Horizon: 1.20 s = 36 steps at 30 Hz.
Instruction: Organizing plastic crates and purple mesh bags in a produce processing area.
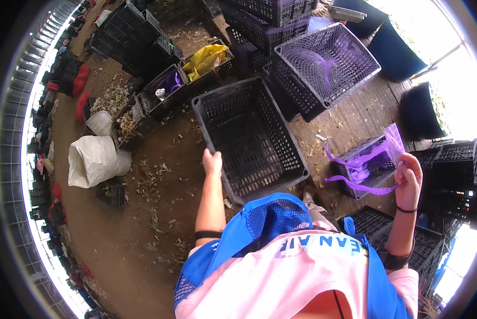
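Note:
My left hand grips the left rim of a black plastic crate, which has perforated walls and nothing inside. To the right, my right hand pinches a piece of purple plastic netting, with loose strands trailing to the left. Below that netting stands a small crate that holds more purple netting. Beyond the black crate, another crate has purple netting stretched across its open top.
Stacked black crates rise at the back, with others at back left. A yellow bag lies in a crate. A white woven sack stands at left. Dark blue tubs line the right. Dry plant scraps litter the floor.

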{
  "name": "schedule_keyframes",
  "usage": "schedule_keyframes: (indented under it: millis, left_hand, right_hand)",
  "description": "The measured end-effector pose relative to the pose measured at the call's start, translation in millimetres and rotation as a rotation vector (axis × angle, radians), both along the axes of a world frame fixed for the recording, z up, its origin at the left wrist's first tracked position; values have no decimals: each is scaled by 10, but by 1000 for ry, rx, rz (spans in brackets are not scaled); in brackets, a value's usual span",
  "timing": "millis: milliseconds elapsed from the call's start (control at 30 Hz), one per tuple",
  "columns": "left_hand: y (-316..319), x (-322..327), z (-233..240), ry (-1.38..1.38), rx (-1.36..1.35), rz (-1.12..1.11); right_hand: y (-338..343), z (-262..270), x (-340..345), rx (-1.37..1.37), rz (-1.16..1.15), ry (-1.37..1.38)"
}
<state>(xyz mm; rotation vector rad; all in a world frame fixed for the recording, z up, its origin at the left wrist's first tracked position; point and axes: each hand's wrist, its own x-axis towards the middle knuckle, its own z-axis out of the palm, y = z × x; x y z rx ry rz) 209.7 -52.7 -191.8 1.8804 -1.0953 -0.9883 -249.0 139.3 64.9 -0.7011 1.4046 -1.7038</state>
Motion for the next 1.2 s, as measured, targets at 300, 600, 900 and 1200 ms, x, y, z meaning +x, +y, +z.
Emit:
schedule_keyframes:
  millis: [300, 600, 900, 1200]
  left_hand:
    - [269, 704, -257, -530, 475, -281]
    - [234, 991, -9, -553, 224, -287]
    - [932, 1600, 794, -730, 342, -263]
    - [2039, 2357, 2161, 13, 212, 335]
  right_hand:
    - [-577, 471, 940, -63, 476, 165]
    - [-589, 1261, 2723, -919, 1456, 606]
    - [55, 1748, 3127, -1308, 1627, 989]
    - [678, 2679, 2479, -1516, 1478, 694]
